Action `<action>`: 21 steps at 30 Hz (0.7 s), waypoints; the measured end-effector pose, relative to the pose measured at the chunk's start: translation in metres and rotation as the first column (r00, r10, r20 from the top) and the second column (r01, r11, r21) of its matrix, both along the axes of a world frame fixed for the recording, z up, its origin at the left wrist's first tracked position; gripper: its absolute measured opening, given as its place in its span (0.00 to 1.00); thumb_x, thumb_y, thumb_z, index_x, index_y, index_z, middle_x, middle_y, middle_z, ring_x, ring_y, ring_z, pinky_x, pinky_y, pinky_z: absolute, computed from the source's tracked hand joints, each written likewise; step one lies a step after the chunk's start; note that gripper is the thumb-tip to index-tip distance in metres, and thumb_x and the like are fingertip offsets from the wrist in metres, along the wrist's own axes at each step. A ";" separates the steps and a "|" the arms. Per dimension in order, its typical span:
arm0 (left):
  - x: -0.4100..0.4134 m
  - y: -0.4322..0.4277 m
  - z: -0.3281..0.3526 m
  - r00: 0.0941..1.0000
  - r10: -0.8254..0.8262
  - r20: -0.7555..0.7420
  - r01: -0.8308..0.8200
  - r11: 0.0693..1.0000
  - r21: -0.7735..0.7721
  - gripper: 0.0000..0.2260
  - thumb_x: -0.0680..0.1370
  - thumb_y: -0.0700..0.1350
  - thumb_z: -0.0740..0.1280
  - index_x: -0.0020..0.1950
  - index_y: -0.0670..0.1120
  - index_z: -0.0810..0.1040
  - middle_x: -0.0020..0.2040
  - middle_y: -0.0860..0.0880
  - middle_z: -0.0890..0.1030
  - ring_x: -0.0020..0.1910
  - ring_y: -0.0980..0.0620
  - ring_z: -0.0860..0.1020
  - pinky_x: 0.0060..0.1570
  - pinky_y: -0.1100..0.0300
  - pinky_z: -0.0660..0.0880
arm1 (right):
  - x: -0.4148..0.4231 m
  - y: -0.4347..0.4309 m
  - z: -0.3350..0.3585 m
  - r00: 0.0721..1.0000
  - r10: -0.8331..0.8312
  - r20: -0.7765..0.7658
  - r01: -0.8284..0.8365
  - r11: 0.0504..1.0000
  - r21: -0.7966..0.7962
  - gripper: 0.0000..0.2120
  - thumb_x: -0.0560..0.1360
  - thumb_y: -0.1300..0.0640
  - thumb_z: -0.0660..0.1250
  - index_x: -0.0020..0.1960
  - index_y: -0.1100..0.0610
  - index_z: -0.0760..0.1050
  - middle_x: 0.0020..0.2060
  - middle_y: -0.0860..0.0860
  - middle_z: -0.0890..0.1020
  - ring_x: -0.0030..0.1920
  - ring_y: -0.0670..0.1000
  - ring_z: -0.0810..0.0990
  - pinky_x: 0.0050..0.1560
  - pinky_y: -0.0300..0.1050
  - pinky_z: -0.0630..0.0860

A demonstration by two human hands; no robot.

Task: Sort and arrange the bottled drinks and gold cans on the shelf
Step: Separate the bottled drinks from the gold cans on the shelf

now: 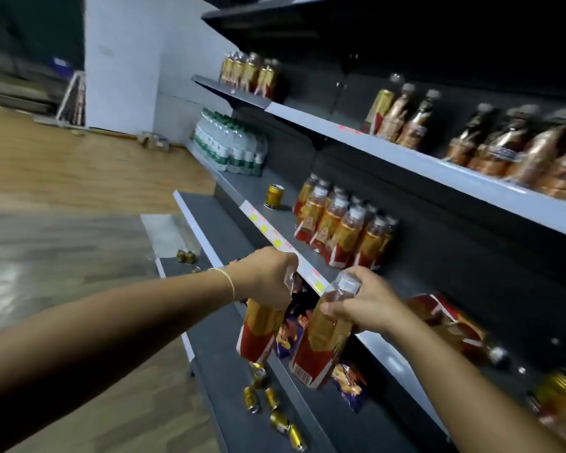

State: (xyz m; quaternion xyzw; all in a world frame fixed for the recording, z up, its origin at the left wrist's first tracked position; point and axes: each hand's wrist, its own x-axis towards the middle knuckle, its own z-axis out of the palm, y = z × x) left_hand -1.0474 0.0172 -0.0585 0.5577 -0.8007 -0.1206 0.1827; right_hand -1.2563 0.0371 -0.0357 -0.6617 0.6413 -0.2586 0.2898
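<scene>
Left-hand bottle (258, 331) and right-hand bottle (321, 341): amber-gold, red-and-gold labels. Can (274, 196) on dark grey middle shelf (252, 189): gold. Water bottles (232, 145) at its far end: clear, green caps, green-and-white labels. Shelf-edge strip (266, 229): white, yellow and pink tags. Snack packets (350, 380): purple and orange.

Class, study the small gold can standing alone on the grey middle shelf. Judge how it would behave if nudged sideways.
The small gold metal can stands upright, taller than wide, so a high nudge would probably tip it. Once down, its round body would likely roll, like the gold cans lying on the lower shelf. Being small, it probably lifts easily.
</scene>
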 end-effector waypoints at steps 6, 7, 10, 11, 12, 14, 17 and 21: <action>0.023 -0.083 0.013 0.992 0.125 -0.031 -0.125 0.992 0.013 0.18 0.68 0.45 0.67 0.57 0.48 0.73 0.50 0.48 0.77 0.48 0.46 0.76 0.39 0.55 0.79 | 0.021 -0.098 0.002 0.995 0.100 0.009 -0.100 0.995 0.011 0.23 0.61 0.57 0.82 0.50 0.47 0.74 0.42 0.50 0.84 0.38 0.52 0.85 0.33 0.52 0.82; 0.026 -0.098 0.016 0.990 0.136 -0.031 -0.136 0.991 -0.007 0.16 0.68 0.45 0.67 0.56 0.48 0.73 0.49 0.48 0.77 0.47 0.46 0.76 0.38 0.57 0.77 | 0.023 -0.114 0.005 0.993 0.116 -0.001 -0.116 0.993 0.003 0.24 0.61 0.57 0.82 0.50 0.47 0.74 0.42 0.49 0.84 0.40 0.51 0.85 0.37 0.53 0.83; 0.033 -0.139 0.023 0.985 0.167 -0.050 -0.169 0.984 -0.061 0.14 0.70 0.45 0.66 0.56 0.47 0.74 0.50 0.47 0.78 0.49 0.46 0.76 0.41 0.58 0.75 | 0.029 -0.161 0.014 0.986 0.164 -0.030 -0.165 0.986 -0.031 0.23 0.62 0.58 0.82 0.50 0.48 0.73 0.44 0.49 0.85 0.44 0.51 0.85 0.47 0.56 0.83; 0.036 -0.152 0.025 0.981 0.179 -0.068 -0.184 0.980 -0.075 0.14 0.71 0.45 0.65 0.56 0.47 0.75 0.51 0.46 0.79 0.49 0.45 0.76 0.42 0.58 0.74 | 0.030 -0.176 0.016 0.984 0.174 -0.023 -0.175 0.984 -0.037 0.23 0.63 0.59 0.82 0.51 0.49 0.73 0.44 0.50 0.85 0.45 0.52 0.85 0.47 0.58 0.83; 0.039 -0.163 0.027 0.978 0.191 -0.086 -0.198 0.977 -0.082 0.14 0.71 0.45 0.64 0.56 0.47 0.75 0.51 0.45 0.79 0.48 0.45 0.76 0.41 0.58 0.74 | 0.031 -0.189 0.018 0.983 0.180 -0.016 -0.181 0.983 -0.040 0.23 0.63 0.59 0.82 0.51 0.49 0.73 0.45 0.51 0.84 0.46 0.53 0.85 0.45 0.58 0.83; 0.046 -0.184 0.031 0.973 0.207 -0.102 -0.216 0.974 -0.076 0.13 0.72 0.46 0.65 0.56 0.47 0.75 0.51 0.45 0.80 0.47 0.45 0.76 0.39 0.57 0.73 | 0.035 -0.212 0.020 0.983 0.185 -0.014 -0.186 0.981 -0.058 0.23 0.63 0.57 0.82 0.51 0.47 0.73 0.45 0.49 0.84 0.45 0.52 0.85 0.42 0.54 0.84; 0.057 -0.214 0.036 0.970 0.218 -0.104 -0.227 0.971 -0.080 0.16 0.69 0.46 0.68 0.56 0.48 0.76 0.49 0.46 0.80 0.47 0.45 0.77 0.38 0.57 0.75 | 0.042 -0.244 0.023 0.981 0.192 0.019 -0.190 0.979 -0.076 0.24 0.63 0.57 0.82 0.52 0.47 0.74 0.43 0.48 0.85 0.44 0.51 0.85 0.46 0.54 0.84; 0.073 -0.255 0.043 0.969 0.222 -0.112 -0.231 0.970 -0.079 0.20 0.65 0.47 0.75 0.56 0.48 0.77 0.50 0.49 0.79 0.48 0.47 0.77 0.43 0.54 0.79 | 0.056 -0.279 0.025 0.981 0.188 0.048 -0.184 0.980 -0.073 0.27 0.63 0.59 0.82 0.57 0.48 0.73 0.46 0.49 0.85 0.46 0.53 0.85 0.45 0.58 0.84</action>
